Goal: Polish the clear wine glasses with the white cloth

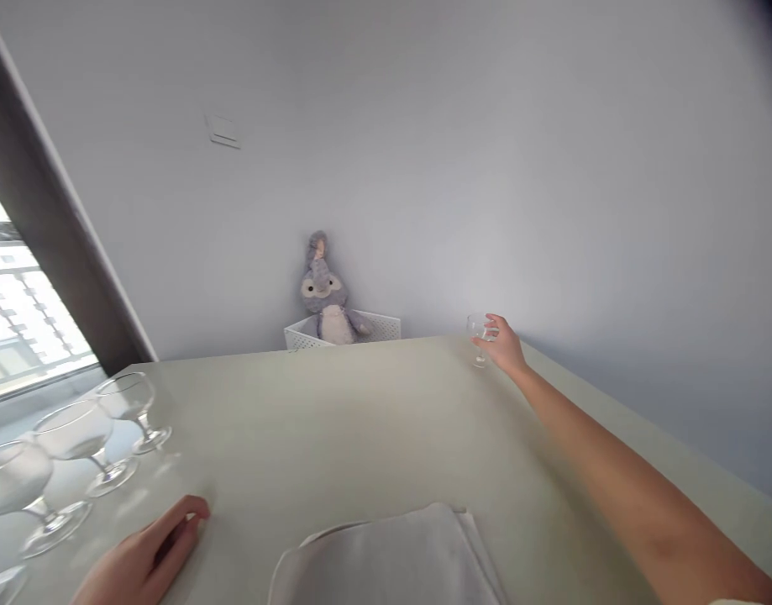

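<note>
Clearly, one stemmed glass (475, 326) is upright at the far right part of the pale table (335, 420), well apart from the other stemmed glasses (74, 430) at left; whether its foot touches the surface, I cannot tell. I judge it light, stiff and fragile, and its smooth wall may slip, so from my distance I prefer the bowl or stem, with gentle pressure. The right hand (506, 346) grasps it by the bowl, thumb and fingers parted about as wide as the glass. The left hand (143, 559) is relaxed, half curled, with nothing visible in it. At the near edge lies a grey cloth (386, 563); at the far edge, a plush toy (335, 324) sits in a white basket (302, 339).
</note>
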`<state>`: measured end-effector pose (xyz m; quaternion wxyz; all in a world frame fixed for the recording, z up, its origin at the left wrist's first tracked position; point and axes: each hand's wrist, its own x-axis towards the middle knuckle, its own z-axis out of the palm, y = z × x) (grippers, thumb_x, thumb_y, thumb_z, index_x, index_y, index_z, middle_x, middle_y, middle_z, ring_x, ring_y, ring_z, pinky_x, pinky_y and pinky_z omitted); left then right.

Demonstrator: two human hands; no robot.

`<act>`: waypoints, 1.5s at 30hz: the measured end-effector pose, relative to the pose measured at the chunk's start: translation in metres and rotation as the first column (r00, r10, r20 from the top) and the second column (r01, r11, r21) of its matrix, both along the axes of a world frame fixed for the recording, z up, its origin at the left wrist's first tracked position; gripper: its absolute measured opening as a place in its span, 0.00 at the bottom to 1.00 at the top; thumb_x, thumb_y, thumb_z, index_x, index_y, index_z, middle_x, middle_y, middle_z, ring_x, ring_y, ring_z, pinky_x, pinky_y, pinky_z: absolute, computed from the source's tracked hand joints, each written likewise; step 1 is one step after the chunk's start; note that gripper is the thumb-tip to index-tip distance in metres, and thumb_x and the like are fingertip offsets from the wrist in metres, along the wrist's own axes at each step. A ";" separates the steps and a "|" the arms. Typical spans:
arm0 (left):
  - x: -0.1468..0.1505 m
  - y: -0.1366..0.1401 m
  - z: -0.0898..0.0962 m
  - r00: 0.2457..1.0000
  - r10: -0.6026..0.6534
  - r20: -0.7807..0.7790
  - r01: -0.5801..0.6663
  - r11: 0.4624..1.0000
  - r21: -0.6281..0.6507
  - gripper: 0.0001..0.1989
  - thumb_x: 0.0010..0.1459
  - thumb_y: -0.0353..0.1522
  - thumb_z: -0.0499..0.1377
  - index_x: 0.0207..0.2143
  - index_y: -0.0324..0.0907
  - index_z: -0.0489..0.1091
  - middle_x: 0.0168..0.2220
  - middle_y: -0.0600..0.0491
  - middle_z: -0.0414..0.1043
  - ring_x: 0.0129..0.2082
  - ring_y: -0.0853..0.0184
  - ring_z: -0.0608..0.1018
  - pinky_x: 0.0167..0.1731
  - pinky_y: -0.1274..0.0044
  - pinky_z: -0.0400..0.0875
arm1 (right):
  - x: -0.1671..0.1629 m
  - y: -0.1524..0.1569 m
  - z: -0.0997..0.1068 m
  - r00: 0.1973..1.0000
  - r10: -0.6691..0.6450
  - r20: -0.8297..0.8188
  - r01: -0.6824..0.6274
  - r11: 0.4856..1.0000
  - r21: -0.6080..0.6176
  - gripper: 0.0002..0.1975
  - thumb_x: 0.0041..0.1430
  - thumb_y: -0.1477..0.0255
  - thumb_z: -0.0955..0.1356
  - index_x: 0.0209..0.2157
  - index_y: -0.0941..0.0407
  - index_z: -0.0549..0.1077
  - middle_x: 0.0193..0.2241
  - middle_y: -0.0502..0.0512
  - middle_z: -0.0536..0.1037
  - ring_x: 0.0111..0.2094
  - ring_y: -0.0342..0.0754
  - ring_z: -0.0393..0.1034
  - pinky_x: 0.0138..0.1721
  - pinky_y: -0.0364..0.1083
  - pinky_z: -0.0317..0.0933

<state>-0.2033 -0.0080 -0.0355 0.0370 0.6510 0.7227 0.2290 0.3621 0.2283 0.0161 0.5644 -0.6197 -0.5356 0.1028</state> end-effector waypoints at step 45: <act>0.035 -0.016 0.022 0.993 -0.092 0.080 0.093 0.996 -0.008 0.11 0.54 0.27 0.46 0.31 0.46 0.66 0.23 0.56 0.70 0.22 0.71 0.67 0.24 0.80 0.51 | -0.560 -0.017 0.008 0.435 0.851 -0.296 -0.900 0.420 -0.115 0.20 0.61 0.69 0.65 0.54 0.57 0.62 0.52 0.60 0.66 0.47 0.52 0.66 0.45 0.56 0.64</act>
